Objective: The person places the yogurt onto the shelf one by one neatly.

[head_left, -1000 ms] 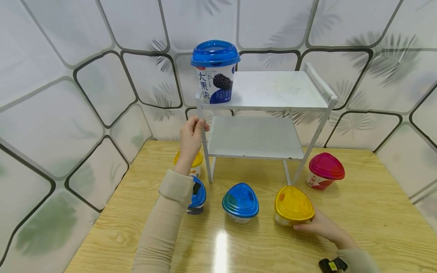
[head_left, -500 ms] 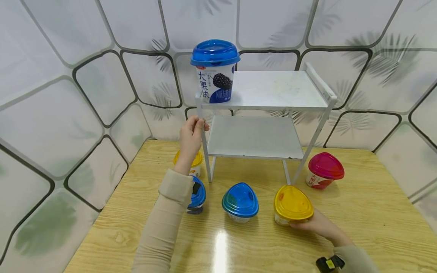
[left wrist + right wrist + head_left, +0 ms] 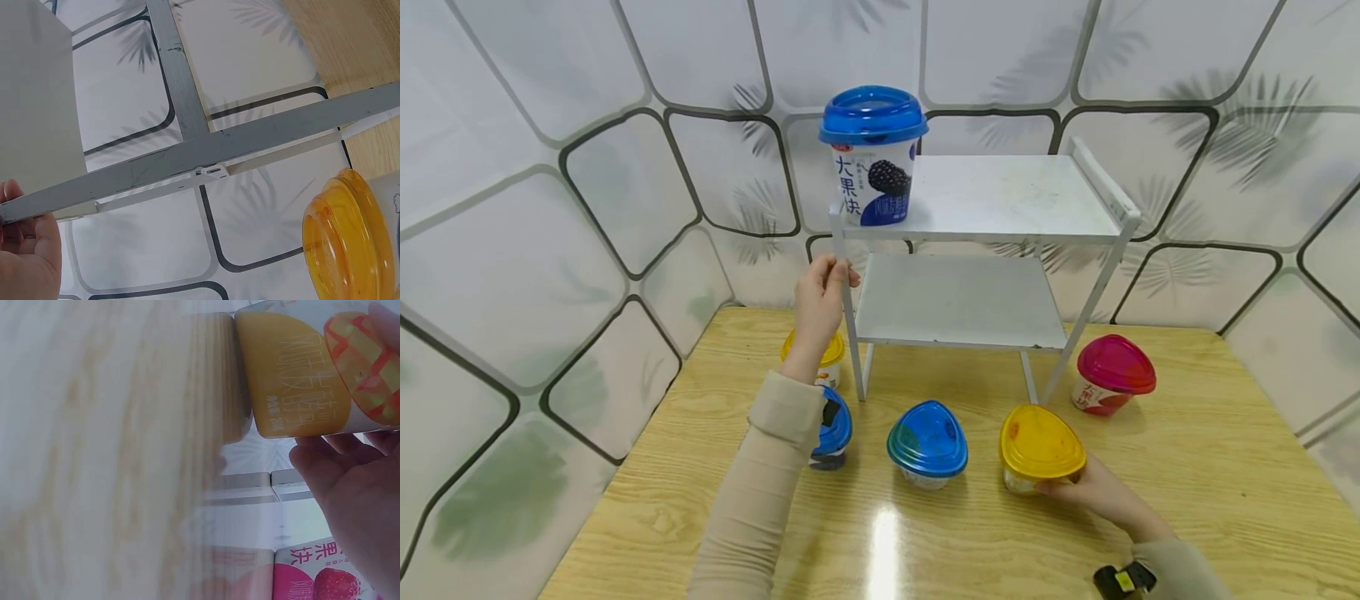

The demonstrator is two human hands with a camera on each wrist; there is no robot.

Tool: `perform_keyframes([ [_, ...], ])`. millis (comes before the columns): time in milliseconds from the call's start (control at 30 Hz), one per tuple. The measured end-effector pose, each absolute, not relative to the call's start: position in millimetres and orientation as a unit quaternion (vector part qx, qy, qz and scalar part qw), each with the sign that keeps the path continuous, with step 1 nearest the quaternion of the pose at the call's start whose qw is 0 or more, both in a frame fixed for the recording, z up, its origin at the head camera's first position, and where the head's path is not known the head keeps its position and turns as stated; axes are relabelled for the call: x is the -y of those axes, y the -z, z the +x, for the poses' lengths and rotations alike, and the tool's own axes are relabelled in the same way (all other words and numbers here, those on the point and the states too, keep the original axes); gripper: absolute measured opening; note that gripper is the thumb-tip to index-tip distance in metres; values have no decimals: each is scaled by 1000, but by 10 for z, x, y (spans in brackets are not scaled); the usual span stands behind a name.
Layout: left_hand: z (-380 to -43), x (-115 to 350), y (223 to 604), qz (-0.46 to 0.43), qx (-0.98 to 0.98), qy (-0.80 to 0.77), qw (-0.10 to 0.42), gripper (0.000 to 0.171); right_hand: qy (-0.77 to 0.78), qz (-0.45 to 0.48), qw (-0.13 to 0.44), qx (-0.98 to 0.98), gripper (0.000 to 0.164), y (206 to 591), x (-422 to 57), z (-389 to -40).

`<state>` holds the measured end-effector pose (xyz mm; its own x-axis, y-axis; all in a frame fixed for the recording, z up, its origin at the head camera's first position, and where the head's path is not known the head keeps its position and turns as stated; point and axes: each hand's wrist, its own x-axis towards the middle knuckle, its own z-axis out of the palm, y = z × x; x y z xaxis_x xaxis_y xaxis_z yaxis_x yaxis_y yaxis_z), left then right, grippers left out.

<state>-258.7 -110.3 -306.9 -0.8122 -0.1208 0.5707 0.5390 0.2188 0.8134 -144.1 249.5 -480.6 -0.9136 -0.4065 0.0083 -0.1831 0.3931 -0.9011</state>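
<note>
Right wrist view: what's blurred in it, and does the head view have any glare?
Right wrist view: the tabletop at left is blurred, print on the yellow cup is clearer, and the tabletop mirrors the cup; head view: a bright white glare streak lies on the tabletop at the bottom edge.

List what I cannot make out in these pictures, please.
Head: the beige left sleeve covers part of one blue-lidded plastic cup.
Head: a yellow triangular plastic lid hides most of the cup in the right hand.
Left wrist: right edge cuts off a yellow-lidded cup.
Right wrist: bottom edge cuts off a pink printed cup.
</note>
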Motion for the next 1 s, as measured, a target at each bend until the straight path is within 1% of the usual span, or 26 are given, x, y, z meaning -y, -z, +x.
perform_keyframes([
  [267, -2605, 1106, 3085, -141, 735, 604, 274, 23, 529, -174, 108, -823, 61, 4805, -2497, -1442],
  [500, -2592, 1097, 3065, -140, 732, 610, 271, 22, 524, -166, 103, -829, 63, 4781, -2477, -1430],
  [733, -2398, 1039, 2902, -140, 737, 603, 271, 22, 534, -169, 87, -824, 59, 4701, -2436, -1417],
  [1000, -2380, 1040, 2886, -141, 737, 604, 270, 21, 539, -200, 66, -815, 53, 4527, -2389, -1437],
])
